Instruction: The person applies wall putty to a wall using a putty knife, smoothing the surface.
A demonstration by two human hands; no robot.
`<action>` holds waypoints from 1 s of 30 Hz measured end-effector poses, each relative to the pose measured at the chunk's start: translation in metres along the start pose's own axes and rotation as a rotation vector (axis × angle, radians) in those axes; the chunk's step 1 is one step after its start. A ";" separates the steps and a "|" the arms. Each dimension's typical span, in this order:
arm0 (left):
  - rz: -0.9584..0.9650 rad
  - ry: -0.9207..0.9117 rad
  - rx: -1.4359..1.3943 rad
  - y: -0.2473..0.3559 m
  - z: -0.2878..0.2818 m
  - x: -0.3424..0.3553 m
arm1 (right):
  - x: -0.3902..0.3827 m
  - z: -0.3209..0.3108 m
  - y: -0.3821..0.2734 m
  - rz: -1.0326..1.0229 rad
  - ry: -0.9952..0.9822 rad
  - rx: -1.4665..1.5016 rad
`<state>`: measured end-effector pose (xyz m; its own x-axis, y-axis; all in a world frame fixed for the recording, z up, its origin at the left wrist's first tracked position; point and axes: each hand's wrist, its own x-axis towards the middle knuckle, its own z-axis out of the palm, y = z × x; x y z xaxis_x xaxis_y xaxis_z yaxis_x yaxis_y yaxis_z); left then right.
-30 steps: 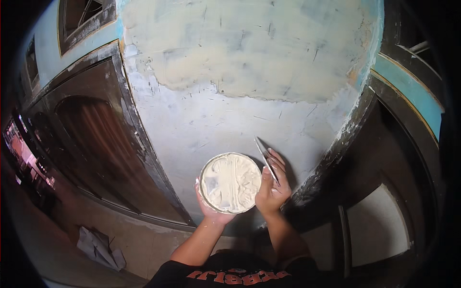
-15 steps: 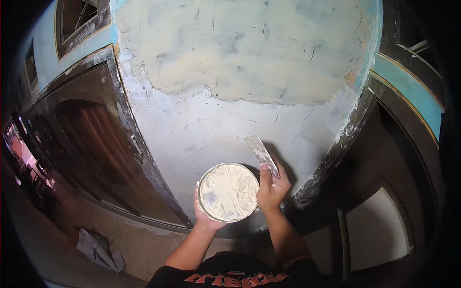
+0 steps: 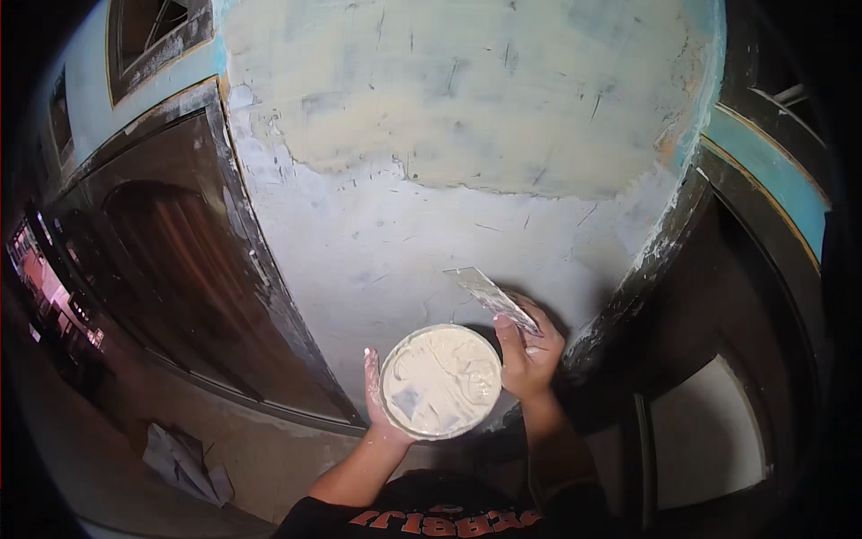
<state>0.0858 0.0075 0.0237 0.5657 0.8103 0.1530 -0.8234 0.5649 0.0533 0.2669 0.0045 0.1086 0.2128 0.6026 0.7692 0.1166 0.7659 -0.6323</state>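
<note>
A round tub of cream-coloured putty sits in my left hand, which supports it from the left side and below; most of the fingers are hidden under it. Putty smears mark the fingertips. My right hand grips a flat putty knife, thumb on its near face, blade tilted up and to the left. Whitish putty coats parts of the blade. Both hands are in front of the wall, whose lower part is pale white and whose upper part is a yellowish, scratched coat with a ragged lower edge.
To the left is a dark wooden door in a worn frame. On the right stands a dark doorway frame spattered with white. A crumpled pale sheet or bag lies on the floor at the lower left.
The tub and both hands have shifted slightly right and nearer to me. The putty knife has tipped further to the left, its blade now lying flatter.
</note>
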 end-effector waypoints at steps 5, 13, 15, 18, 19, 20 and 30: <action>0.086 -0.023 -0.009 -0.014 0.028 0.006 | -0.012 0.001 0.001 -0.010 0.186 0.084; 0.158 -0.073 -0.003 -0.016 0.017 0.012 | -0.027 0.013 0.005 0.022 0.373 0.288; 0.152 -0.073 0.018 -0.017 0.014 0.014 | -0.033 0.010 0.008 0.045 0.336 0.190; 0.181 0.048 0.038 -0.015 0.003 0.019 | -0.026 0.019 0.012 0.025 0.392 0.234; 0.179 0.048 0.039 -0.015 0.000 0.019 | -0.025 0.017 0.014 0.024 0.394 0.234; 0.183 0.016 0.059 -0.014 -0.006 0.017 | -0.024 0.016 0.017 0.034 0.382 0.218; 0.038 -0.360 -0.034 -0.013 0.024 0.021 | 0.005 -0.003 0.004 0.184 0.039 -0.026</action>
<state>0.1073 0.0137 0.0503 0.4781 0.7276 0.4920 -0.8384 0.5449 0.0089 0.2713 0.0100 0.1093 0.2699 0.7223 0.6367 0.0976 0.6373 -0.7644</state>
